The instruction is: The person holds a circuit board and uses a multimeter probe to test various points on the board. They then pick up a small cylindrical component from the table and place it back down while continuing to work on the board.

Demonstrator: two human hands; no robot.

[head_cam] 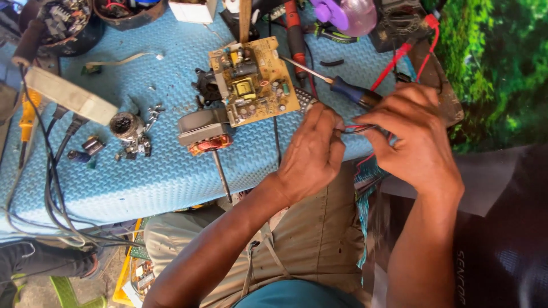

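A: Where the two hands meet at the near edge of the surface (171, 171), what does each one hold?

B: The left hand (311, 154) is pinched shut on a thin red and black wire pair (358, 129); the right hand (414, 134) is closed on the same wire pair from the other side. The wires span the short gap between the fingertips, so two hands share one pair.

A: What lies just beyond the hands?

B: One screwdriver (337, 85) with a dark blue handle, its handle close above the right hand and its tip pointing away towards one yellow circuit board (254, 80). The board sits up and to the left of the left hand.

A: And further left of the left hand?

B: One small motor (202, 132) with a copper winding and a thin shaft, near the board's corner. Beyond it stands one round grey metal part (125, 124) among loose bits too small to count. One white block (71, 96) rests well apart, at the far left.
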